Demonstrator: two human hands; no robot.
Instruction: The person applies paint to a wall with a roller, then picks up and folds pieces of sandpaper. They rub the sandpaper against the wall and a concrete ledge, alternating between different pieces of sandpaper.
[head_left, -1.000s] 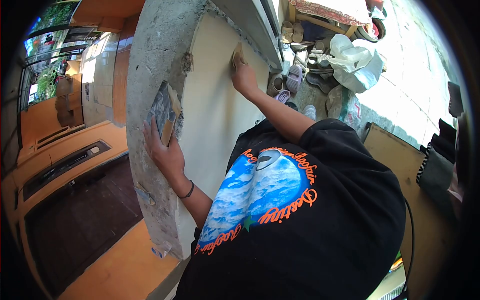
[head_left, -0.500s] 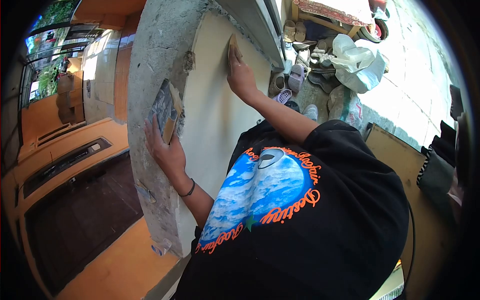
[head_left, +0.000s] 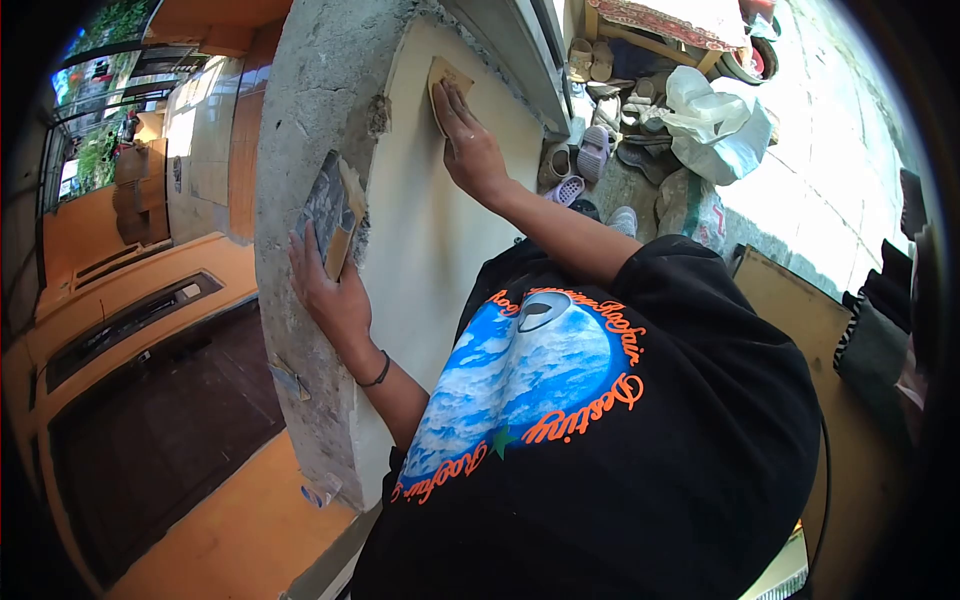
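Note:
My right hand [head_left: 472,150] lies against a smooth cream wall panel [head_left: 410,230], its fingers pressing a tan sheet like sandpaper [head_left: 452,78] onto the upper part. My left hand [head_left: 322,285] is at the rough grey concrete edge [head_left: 310,110] left of the panel. Its fingers and thumb are around a tool with a tan handle [head_left: 338,250] and a flat grey blade [head_left: 322,195], which looks like a trowel or scraper. A dark band circles my left wrist.
Several shoes [head_left: 593,150] and a white plastic bag [head_left: 715,125] are on the ground at the upper right, by a low frame with a patterned cloth [head_left: 670,22]. A metal frame [head_left: 515,50] borders the panel. An orange wall [head_left: 210,510] is at the lower left.
My right hand has moved left and slightly up across the panel with the tan sheet, which now lies flatter to view. My left hand and its tool have hardly moved.

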